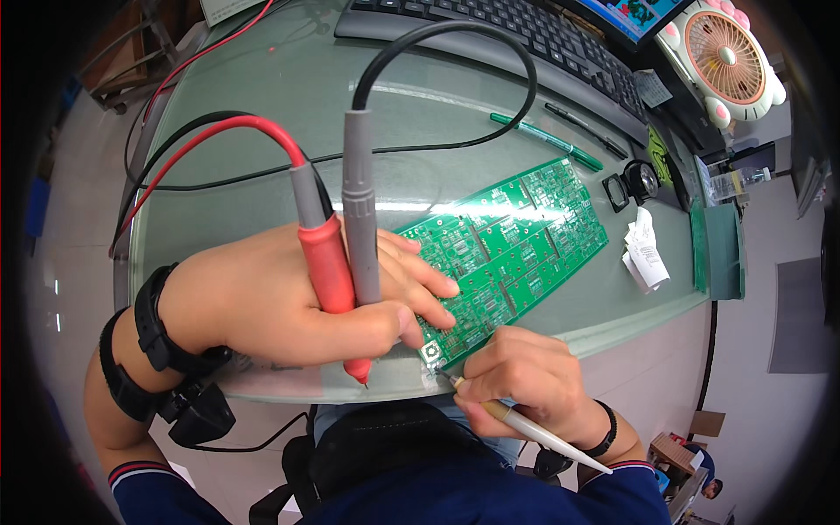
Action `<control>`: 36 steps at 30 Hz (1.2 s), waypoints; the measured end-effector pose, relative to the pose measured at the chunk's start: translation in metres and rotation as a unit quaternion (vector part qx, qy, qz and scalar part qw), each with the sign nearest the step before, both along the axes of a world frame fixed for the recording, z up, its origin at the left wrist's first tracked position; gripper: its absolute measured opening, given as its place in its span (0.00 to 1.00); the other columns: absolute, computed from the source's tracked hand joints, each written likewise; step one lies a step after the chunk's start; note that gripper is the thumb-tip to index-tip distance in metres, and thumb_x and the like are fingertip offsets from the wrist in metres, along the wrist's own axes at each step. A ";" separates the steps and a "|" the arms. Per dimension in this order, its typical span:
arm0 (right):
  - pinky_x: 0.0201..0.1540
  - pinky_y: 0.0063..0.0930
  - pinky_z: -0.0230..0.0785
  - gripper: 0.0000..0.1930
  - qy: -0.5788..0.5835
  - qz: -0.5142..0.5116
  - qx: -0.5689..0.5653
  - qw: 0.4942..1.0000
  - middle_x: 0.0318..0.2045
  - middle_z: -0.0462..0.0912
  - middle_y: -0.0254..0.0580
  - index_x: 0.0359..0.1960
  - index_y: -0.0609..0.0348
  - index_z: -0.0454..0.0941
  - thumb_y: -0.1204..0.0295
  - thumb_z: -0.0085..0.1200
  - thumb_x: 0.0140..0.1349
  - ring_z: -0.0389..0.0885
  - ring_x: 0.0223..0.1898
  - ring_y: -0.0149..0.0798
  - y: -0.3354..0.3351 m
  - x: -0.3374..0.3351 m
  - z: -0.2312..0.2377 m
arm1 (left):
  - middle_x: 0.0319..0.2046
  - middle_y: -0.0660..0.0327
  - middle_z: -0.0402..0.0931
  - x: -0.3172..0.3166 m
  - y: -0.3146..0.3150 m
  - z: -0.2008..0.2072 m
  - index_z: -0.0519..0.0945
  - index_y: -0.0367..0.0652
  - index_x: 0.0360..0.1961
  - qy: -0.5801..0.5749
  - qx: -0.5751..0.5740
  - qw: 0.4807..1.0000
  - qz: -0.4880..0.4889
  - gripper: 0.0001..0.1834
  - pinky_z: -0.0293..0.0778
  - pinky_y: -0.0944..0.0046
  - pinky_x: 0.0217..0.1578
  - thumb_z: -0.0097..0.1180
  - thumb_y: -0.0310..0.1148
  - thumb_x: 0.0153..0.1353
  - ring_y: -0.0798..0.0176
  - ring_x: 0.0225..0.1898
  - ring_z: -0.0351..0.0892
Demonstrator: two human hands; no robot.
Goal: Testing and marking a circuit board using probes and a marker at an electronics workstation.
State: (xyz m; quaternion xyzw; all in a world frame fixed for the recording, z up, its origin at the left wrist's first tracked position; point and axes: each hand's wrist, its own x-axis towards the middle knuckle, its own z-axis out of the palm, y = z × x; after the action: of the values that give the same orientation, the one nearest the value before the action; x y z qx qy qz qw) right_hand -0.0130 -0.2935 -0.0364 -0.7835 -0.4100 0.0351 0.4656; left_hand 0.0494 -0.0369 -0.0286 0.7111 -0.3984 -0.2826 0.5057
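Observation:
My left hand (289, 302) is closed round two test probes, a red one (325, 262) and a grey one (360, 188). The red probe's metal tip points down at the desk's near edge. Outstretched fingers of the same hand rest on a green circuit board (503, 254), which lies slantwise on the desk. In my right hand (529, 381) is a slim pen-like tool (547, 437) with a white tapered end and a tan grip. Its dark tip is by the board's near corner, beside a square white marking; whether it touches cannot be told. The grey probe's tip is hidden.
Red and black leads (188, 157) loop over the glass-topped desk (262, 79). Behind the board lie a green pen (547, 140), a black pen (586, 129) and a keyboard (507, 52). To the right are a small black loupe-like item (632, 184), crumpled paper (644, 249) and a fan (724, 57).

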 end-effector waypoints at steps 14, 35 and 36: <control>0.36 0.25 0.78 0.15 0.261 -0.024 0.220 0.940 0.38 0.84 0.46 0.55 0.63 0.72 0.70 0.51 0.70 0.84 0.35 0.32 -0.008 0.003 0.026 | 0.30 0.52 0.83 -0.014 -0.002 0.048 0.84 0.34 0.25 0.111 -0.081 0.986 0.094 0.25 0.72 0.56 0.44 0.42 0.41 0.67 0.54 0.37 0.78; 0.23 0.17 0.61 0.13 0.293 -0.140 0.146 0.934 0.22 0.71 0.28 0.31 0.57 0.67 0.67 0.60 0.65 0.69 0.21 0.19 -0.013 0.025 0.012 | 0.32 0.68 0.68 -0.049 -0.012 0.014 0.64 0.41 0.50 0.253 -0.092 0.923 0.274 0.18 0.74 0.75 0.29 0.56 0.27 0.61 0.77 0.29 0.72; 0.23 0.17 0.61 0.13 0.293 -0.142 0.146 0.934 0.21 0.72 0.28 0.31 0.57 0.67 0.67 0.60 0.65 0.69 0.21 0.19 -0.014 0.025 0.011 | 0.32 0.68 0.68 -0.049 -0.012 0.013 0.64 0.41 0.50 0.255 -0.092 0.923 0.274 0.18 0.74 0.75 0.29 0.56 0.27 0.61 0.77 0.29 0.72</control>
State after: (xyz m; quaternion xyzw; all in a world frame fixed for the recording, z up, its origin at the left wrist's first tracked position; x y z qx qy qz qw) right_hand 0.0122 -0.3075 -0.0258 -0.7123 -0.1400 0.1365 0.6741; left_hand 0.0008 -0.0486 -0.0158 0.6469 -0.0700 -0.2664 0.7111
